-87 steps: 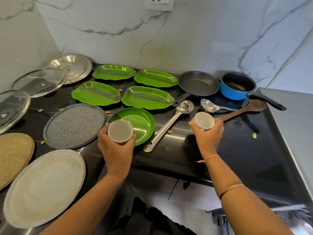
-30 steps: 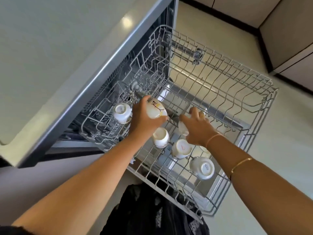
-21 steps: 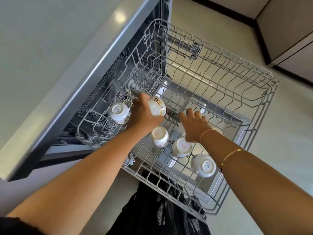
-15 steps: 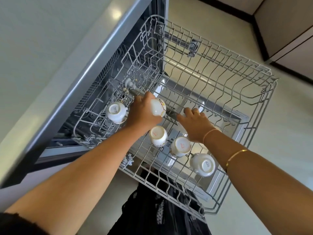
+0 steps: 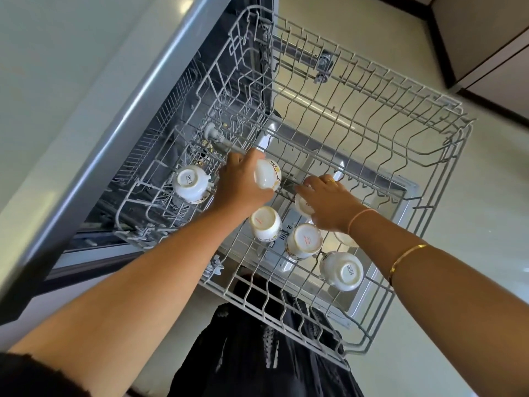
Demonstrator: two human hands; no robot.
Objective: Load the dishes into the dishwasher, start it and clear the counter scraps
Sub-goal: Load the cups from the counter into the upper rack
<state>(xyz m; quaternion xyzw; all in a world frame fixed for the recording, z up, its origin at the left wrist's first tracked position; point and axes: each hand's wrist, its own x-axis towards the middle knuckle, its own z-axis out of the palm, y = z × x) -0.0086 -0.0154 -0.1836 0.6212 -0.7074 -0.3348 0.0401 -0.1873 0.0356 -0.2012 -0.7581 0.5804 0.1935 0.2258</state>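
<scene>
the pulled-out rack [image 5: 412, 81] already has upturned cups [image 5: 342, 270]. both hands have come over from the counter: the left hand [image 5: 240, 187] grips a tipped cup [image 5: 267, 174] above the wires, and the right hand [image 5: 329, 204] holds a second cup [image 5: 304, 204] low among them, nearly seated.

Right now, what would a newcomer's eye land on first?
The pulled-out grey wire dishwasher rack fills the centre. There the left hand grips a white patterned ceramic cup, and the right hand covers a second white cup. Other upside-down white cups stand around them.
</scene>
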